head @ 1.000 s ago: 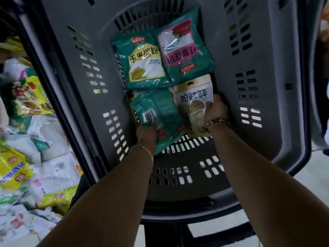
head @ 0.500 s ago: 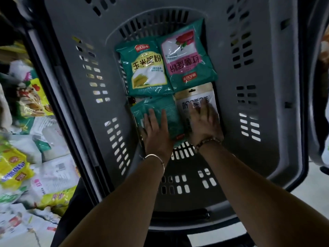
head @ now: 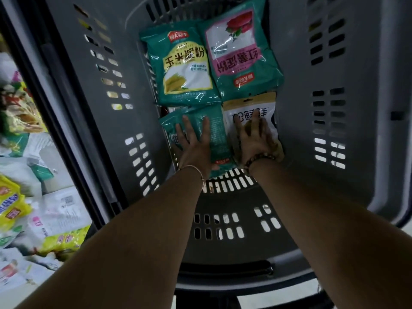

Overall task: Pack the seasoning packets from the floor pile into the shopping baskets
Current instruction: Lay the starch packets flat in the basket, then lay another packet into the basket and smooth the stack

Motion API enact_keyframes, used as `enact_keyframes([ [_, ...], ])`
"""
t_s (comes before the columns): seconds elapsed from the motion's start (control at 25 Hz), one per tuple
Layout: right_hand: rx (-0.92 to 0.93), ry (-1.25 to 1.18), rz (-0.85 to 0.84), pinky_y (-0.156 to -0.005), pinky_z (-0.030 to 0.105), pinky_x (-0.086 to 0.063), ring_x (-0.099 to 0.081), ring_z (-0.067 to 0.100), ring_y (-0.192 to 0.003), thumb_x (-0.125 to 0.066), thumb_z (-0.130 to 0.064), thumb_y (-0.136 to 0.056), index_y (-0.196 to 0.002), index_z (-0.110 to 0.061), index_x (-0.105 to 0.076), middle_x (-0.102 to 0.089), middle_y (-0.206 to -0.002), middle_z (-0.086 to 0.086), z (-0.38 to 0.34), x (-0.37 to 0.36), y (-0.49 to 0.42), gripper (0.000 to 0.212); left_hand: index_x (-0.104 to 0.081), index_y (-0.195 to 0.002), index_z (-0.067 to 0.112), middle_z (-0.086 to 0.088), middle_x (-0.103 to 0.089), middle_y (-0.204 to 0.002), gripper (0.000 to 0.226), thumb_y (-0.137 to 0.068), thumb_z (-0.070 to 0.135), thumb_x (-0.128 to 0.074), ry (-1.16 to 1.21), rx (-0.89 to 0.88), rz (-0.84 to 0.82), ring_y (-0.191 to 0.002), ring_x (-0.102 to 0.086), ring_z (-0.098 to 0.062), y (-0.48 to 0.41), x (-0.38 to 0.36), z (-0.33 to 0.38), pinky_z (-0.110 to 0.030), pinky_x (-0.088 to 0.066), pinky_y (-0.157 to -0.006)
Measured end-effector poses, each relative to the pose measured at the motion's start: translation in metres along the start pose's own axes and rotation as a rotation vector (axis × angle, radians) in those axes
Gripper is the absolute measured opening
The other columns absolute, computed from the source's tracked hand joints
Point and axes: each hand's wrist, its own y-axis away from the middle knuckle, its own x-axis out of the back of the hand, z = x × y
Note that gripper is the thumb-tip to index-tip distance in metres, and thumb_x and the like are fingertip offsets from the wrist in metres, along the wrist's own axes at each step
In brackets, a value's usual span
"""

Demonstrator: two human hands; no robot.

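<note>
Arms: both bare forearms reach forward and down into the basket, the left one crossing its near rim on the left and the right one on the right.
Pile: yellow, white and green packets lie on the floor outside the basket's left wall; their print is blurred and unreadable.
Basket: grey plastic with slotted walls and a slotted bottom; four packets lie flat on the bottom, two near and two far.
Left hand: palm down, fingers straight and spread, pressed flat on the teal packet; a thin bangle circles the wrist.
Right hand: palm down, fingers spread, flat on the white packet; a bead bracelet sits at the wrist.
Teal packet: near left, back side up, fine print too small to read.
White packet: near right, touching the teal one; its large dark characters are upside down and partly covered.
Corn packet: far left, teal, with a red logo, a corn picture and the words "玉米淀粉".
Pink packet: far right, lying upside down, with a red picture and a pink band reading "红薯淀粉".
</note>
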Motion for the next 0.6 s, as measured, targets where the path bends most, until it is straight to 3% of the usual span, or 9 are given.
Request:
enact_keyframes([
  [0.16,-0.054,-0.062,0.033,-0.111,0.055,-0.003,0.019,0.031,-0.141,-0.06,-0.011,-0.085,-0.146,-0.036,0.008,0.025,-0.153,0.006,-0.018,0.017,0.025,0.095,0.011,-0.15,0.027,-0.016,0.025,-0.154,0.105,-0.085,0.021,-0.071,0.059,0.016,-0.018,-0.141,0.018,-0.044,0.014,0.024,0.007,-0.063,-0.02,-0.11],
  [0.24,-0.054,-0.141,0.058,-0.111,0.053,-0.009,0.013,0.027,-0.143,-0.058,-0.011,-0.085,-0.147,-0.035,0.005,0.02,-0.155,0.002,-0.03,0.032,0.044,0.091,-0.013,-0.149,0.021,-0.016,-0.001,-0.158,0.083,-0.086,0.014,-0.066,0.141,0.022,0.027,-0.143,-0.009,-0.041,0.03,0.042,0.02,-0.054,-0.03,-0.109],
  [0.32,-0.031,-0.221,0.153,-0.112,0.049,-0.018,-0.002,0.028,-0.144,-0.056,-0.008,-0.086,-0.148,-0.031,-0.006,0.006,-0.157,0.003,-0.039,0.052,0.063,0.083,-0.04,-0.135,0.017,-0.013,-0.038,-0.142,0.054,-0.087,0.016,-0.063,0.2,-0.07,0.109,-0.126,-0.044,-0.032,0.052,0.065,0.031,-0.041,-0.045,-0.098],
  [0.36,-0.01,-0.254,0.22,-0.111,0.049,-0.023,-0.01,0.029,-0.143,-0.056,-0.007,-0.086,-0.148,-0.028,-0.014,-0.002,-0.157,0.005,-0.042,0.063,0.073,0.078,-0.046,-0.13,0.017,-0.01,-0.046,-0.134,0.045,-0.088,0.018,-0.061,0.24,-0.122,0.143,-0.117,-0.051,-0.028,0.064,0.078,0.034,-0.039,-0.047,-0.092],
  [0.6,0.155,-0.306,0.498,-0.098,0.054,-0.041,-0.034,0.035,-0.133,-0.06,-0.007,-0.082,-0.143,-0.017,-0.035,-0.031,-0.15,0.012,-0.084,0.136,0.132,0.067,-0.049,-0.133,0.014,-0.005,-0.051,-0.133,0.048,-0.087,0.022,-0.061,0.32,-0.259,0.437,-0.116,-0.053,-0.027,0.141,0.158,-0.001,-0.039,-0.049,-0.088],
])
